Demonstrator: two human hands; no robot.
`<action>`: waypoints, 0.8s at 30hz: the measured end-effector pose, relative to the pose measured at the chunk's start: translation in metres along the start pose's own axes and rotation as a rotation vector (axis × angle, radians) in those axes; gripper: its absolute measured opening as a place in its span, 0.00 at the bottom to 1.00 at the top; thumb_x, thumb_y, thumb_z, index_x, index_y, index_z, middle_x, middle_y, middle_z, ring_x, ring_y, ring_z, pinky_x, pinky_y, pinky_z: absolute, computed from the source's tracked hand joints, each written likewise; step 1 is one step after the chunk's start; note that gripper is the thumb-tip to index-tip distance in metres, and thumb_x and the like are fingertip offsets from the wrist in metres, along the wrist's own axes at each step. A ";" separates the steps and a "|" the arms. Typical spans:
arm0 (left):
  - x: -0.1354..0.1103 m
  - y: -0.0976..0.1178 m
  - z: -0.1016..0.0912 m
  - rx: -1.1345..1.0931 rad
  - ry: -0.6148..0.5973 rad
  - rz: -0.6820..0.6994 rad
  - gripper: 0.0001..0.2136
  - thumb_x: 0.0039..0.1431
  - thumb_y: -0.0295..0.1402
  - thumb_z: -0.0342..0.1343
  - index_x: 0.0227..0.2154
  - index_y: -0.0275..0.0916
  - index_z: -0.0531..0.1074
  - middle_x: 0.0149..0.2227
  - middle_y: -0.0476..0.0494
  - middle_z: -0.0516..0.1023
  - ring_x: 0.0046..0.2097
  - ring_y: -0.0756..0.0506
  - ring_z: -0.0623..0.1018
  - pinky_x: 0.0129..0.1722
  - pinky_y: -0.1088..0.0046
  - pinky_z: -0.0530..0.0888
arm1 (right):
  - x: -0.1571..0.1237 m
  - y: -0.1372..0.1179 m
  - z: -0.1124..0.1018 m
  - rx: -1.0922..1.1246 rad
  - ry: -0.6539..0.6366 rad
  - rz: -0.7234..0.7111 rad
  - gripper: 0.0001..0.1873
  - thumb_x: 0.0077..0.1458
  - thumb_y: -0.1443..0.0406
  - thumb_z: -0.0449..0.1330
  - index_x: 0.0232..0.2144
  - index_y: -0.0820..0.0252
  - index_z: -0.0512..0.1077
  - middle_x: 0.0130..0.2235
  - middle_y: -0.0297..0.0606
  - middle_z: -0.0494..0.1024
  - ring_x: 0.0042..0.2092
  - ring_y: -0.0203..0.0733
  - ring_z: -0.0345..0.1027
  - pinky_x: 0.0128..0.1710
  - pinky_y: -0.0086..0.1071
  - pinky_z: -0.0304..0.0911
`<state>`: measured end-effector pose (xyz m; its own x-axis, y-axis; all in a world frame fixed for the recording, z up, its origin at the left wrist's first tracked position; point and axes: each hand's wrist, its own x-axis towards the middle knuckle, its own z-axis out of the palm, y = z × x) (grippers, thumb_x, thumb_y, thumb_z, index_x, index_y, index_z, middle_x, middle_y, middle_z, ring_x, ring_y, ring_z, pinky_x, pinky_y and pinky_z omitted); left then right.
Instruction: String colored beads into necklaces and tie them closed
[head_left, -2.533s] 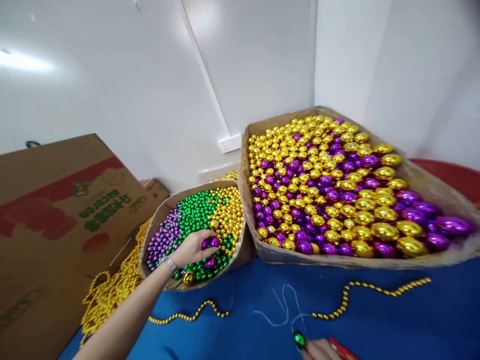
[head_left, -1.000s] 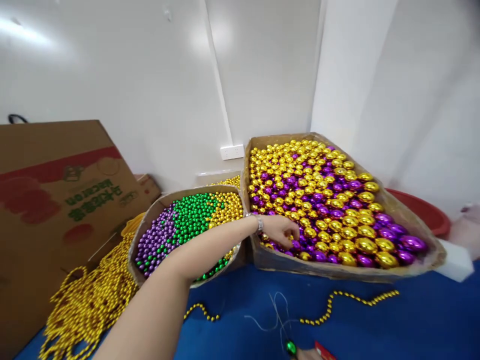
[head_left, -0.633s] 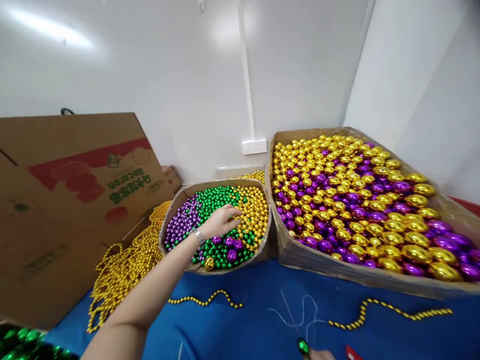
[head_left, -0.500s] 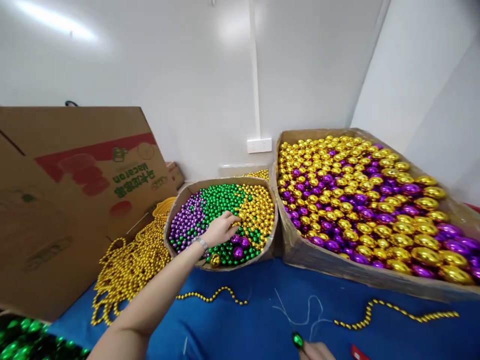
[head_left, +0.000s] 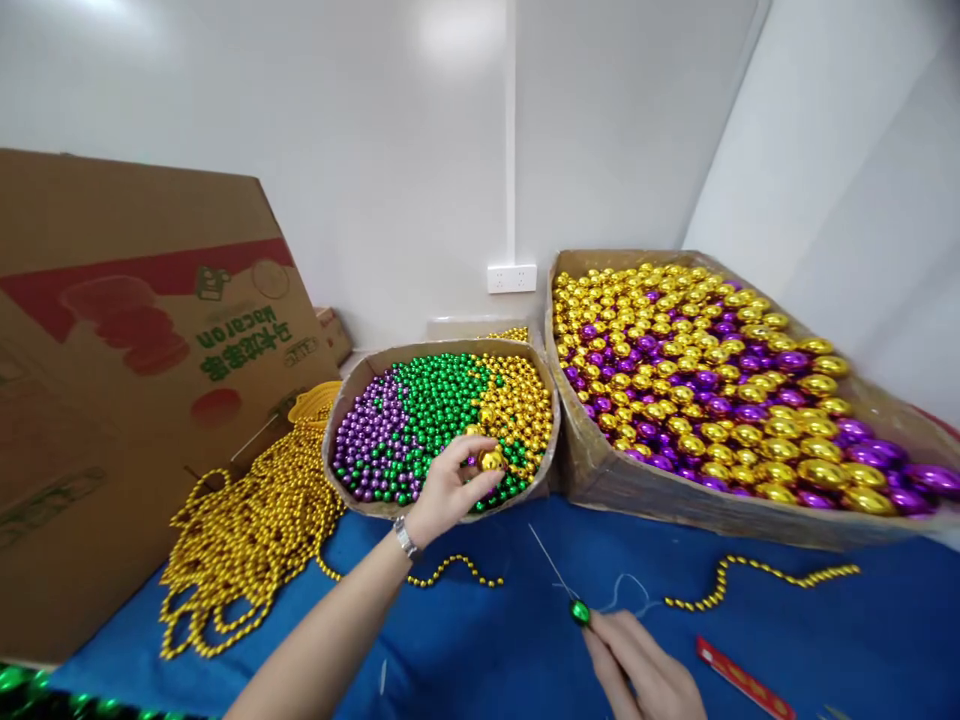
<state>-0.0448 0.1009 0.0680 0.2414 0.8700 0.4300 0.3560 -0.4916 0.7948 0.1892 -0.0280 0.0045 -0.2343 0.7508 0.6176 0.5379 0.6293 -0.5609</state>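
Observation:
Above the front of the oval box [head_left: 442,513] of small beads, my left hand [head_left: 450,485] pinches a shiny gold bead [head_left: 492,460] between thumb and fingers. This bead is larger than the small gold, green and purple ones below it. Lower right, my right hand [head_left: 641,660] has its fingertips closed at a shiny green bead [head_left: 579,612]. A thin, straight needle-like piece [head_left: 547,555] sticks out past that bead, up and to the left. Pale thread [head_left: 626,580] curls on the blue cloth [head_left: 525,660] behind my right hand.
A large box [head_left: 600,487] of gold and purple beads stands at right. Gold bead strings [head_left: 255,540] lie heaped at left before a big carton [head_left: 150,420]. Short gold strands [head_left: 757,570] and a red strip [head_left: 742,680] lie on the cloth. Green beads [head_left: 30,690] fill the lower left corner.
My left hand has come up from among the beads, now with a gold bead in its fingers. My right hand and its green bead have moved further up into view. The view has shifted slightly.

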 end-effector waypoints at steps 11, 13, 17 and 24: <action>-0.052 0.003 0.008 -0.264 -0.050 -0.095 0.18 0.50 0.37 0.61 0.45 0.44 0.71 0.45 0.41 0.68 0.45 0.43 0.72 0.42 0.66 0.74 | 0.001 0.002 0.002 -0.227 -0.089 -0.052 0.15 0.63 0.64 0.47 0.41 0.62 0.72 0.29 0.38 0.74 0.26 0.34 0.70 0.27 0.23 0.66; -0.054 0.003 0.008 -0.282 -0.065 -0.101 0.18 0.50 0.37 0.62 0.45 0.45 0.72 0.45 0.41 0.67 0.44 0.44 0.72 0.41 0.67 0.74 | -0.001 0.003 0.002 -0.255 -0.102 -0.068 0.15 0.63 0.65 0.46 0.41 0.62 0.72 0.29 0.39 0.74 0.26 0.34 0.70 0.27 0.23 0.65; -0.058 0.002 0.006 -0.304 -0.085 -0.115 0.18 0.51 0.35 0.61 0.46 0.47 0.71 0.46 0.42 0.64 0.41 0.47 0.72 0.37 0.71 0.74 | -0.004 0.005 0.002 -0.330 -0.115 -0.117 0.17 0.64 0.65 0.43 0.40 0.62 0.72 0.29 0.38 0.74 0.25 0.33 0.70 0.26 0.22 0.63; -0.065 0.011 0.010 -0.242 -0.211 -0.048 0.17 0.57 0.34 0.55 0.50 0.47 0.70 0.48 0.40 0.64 0.47 0.44 0.69 0.43 0.68 0.72 | -0.002 0.008 0.006 -0.555 -0.045 -0.189 0.21 0.65 0.66 0.40 0.37 0.61 0.74 0.26 0.36 0.73 0.22 0.33 0.68 0.23 0.26 0.61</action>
<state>-0.0477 0.0380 0.0446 0.4204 0.8522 0.3115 0.1527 -0.4049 0.9015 0.1892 -0.0231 -0.0051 -0.3952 0.6515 0.6476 0.8242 0.5628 -0.0632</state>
